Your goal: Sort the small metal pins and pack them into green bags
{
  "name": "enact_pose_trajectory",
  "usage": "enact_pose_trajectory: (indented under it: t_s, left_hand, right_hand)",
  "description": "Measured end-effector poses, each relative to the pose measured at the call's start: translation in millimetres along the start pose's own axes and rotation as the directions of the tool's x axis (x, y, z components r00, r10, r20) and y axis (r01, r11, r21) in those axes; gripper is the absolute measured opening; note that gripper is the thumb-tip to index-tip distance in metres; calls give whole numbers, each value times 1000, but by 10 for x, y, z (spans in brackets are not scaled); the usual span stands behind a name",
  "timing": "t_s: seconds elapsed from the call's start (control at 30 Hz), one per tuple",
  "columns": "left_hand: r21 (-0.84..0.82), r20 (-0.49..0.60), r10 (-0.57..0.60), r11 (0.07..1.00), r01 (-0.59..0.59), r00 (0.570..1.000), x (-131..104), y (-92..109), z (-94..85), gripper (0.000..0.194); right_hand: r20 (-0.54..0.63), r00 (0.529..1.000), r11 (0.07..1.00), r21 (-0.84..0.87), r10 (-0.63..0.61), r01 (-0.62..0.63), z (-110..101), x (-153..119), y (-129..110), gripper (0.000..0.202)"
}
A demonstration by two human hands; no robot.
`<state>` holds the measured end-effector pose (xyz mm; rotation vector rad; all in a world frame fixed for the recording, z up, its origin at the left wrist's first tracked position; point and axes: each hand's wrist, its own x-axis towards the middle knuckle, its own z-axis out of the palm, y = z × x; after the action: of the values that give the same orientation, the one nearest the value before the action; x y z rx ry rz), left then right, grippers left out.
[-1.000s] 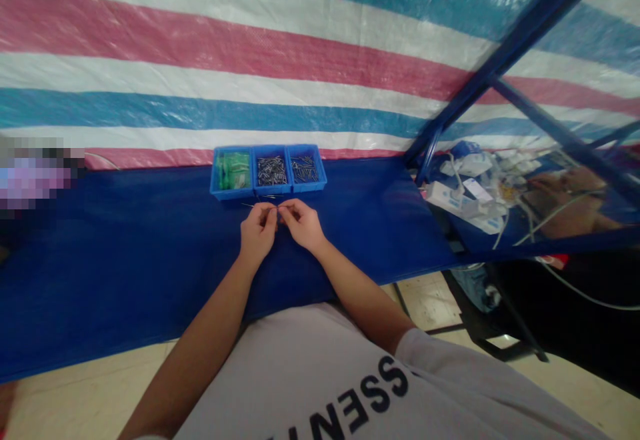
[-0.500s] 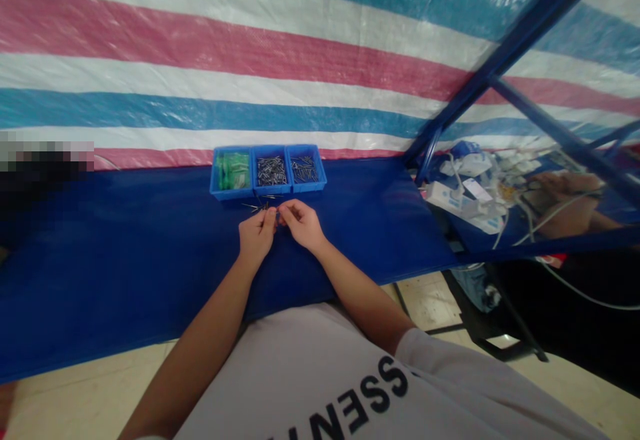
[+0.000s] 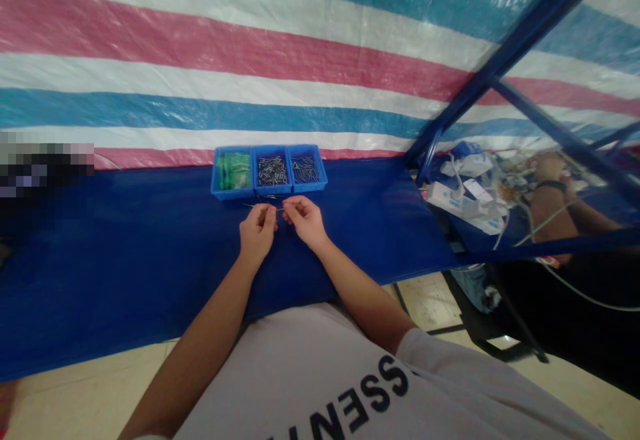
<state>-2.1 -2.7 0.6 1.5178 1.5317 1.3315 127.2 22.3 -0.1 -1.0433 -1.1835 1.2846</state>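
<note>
While the left hand (image 3: 257, 232) and right hand (image 3: 309, 222) pinch one thin piece (image 3: 280, 210), likely for steadiness | three blue bins (image 3: 273, 189) sit just beyond, seemingly for easy reach.

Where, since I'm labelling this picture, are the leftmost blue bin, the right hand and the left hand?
Leftmost blue bin (image 3: 233, 195): head view, on its front wall.
Right hand (image 3: 310, 223): head view, on the back of it.
Left hand (image 3: 255, 237): head view, on the back of it.
</note>
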Motion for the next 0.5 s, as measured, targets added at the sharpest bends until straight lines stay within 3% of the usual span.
enact_pose_trajectory:
  t_s: [0.13, 0.33, 0.5]
  left_hand:
    - [-64, 18, -24, 998, 25, 1000, 3, -16, 20, 27]
    - [4, -13, -11, 1000, 11, 1000, 1, -11, 11, 24]
    - [75, -19, 3, 997, -1, 1000, -4, 39, -8, 35]
  right_hand:
    - [-46, 999, 1000, 6, -12, 13, -11, 16, 26, 35]
    - [-39, 999, 1000, -23, -11, 11, 1, -6, 21, 34]
    - [-21, 1000, 1000, -5, -20, 20, 11, -10, 16, 33]
